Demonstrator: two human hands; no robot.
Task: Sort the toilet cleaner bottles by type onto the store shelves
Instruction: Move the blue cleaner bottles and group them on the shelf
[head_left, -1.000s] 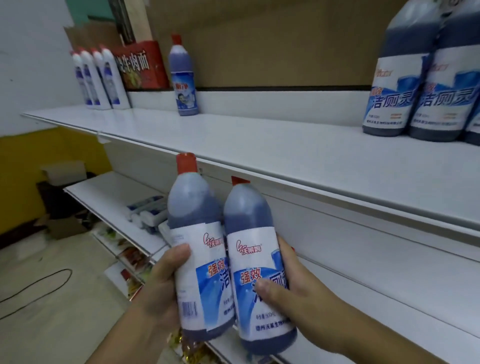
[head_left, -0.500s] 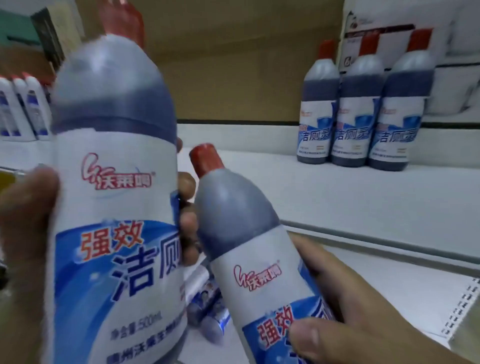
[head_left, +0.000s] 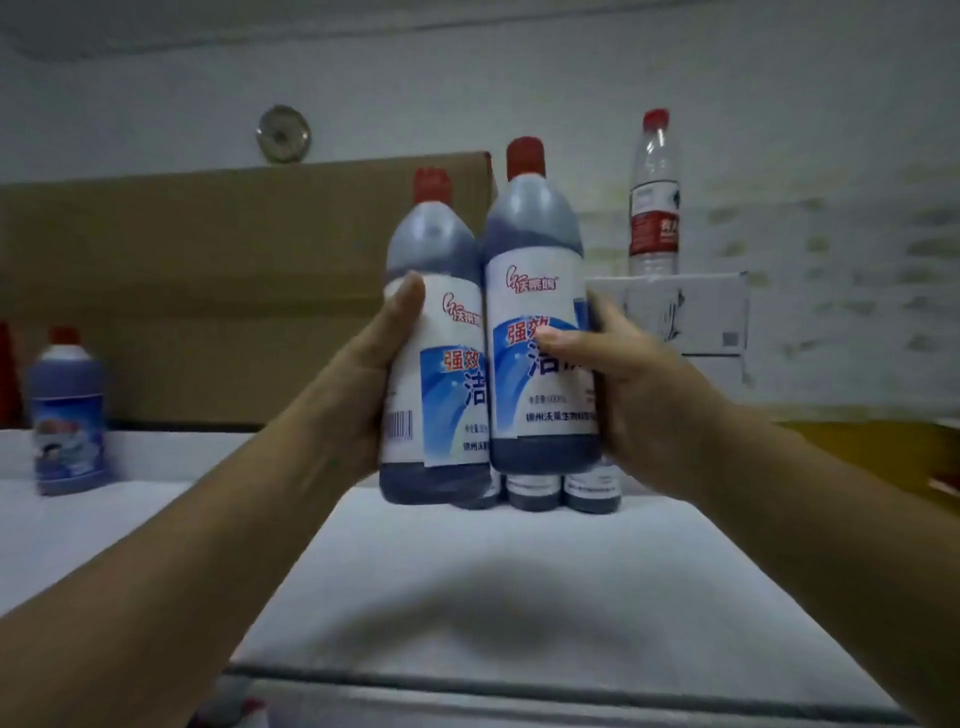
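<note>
My left hand (head_left: 363, 384) grips a dark-blue toilet cleaner bottle (head_left: 441, 332) with a red cap and a white-and-blue label. My right hand (head_left: 639, 395) grips a second bottle of the same kind (head_left: 535, 291), held upright and touching the first. Both bottles hover just above the white top shelf (head_left: 519, 571). Behind them stand three matching bottles (head_left: 535, 491), of which only the bases show. A shorter blue cleaner bottle of another type (head_left: 67, 415) stands apart at the shelf's left.
A large brown cardboard box (head_left: 208, 291) runs along the back of the shelf. A white carton (head_left: 691, 317) sits at the back right with a clear water bottle (head_left: 654, 197) on top. The shelf's front edge (head_left: 519, 680) lies close below.
Both hands have carried the two bottles up and forward over the top shelf, right in front of the three matching bottles. The view has swung to face that group head-on.
</note>
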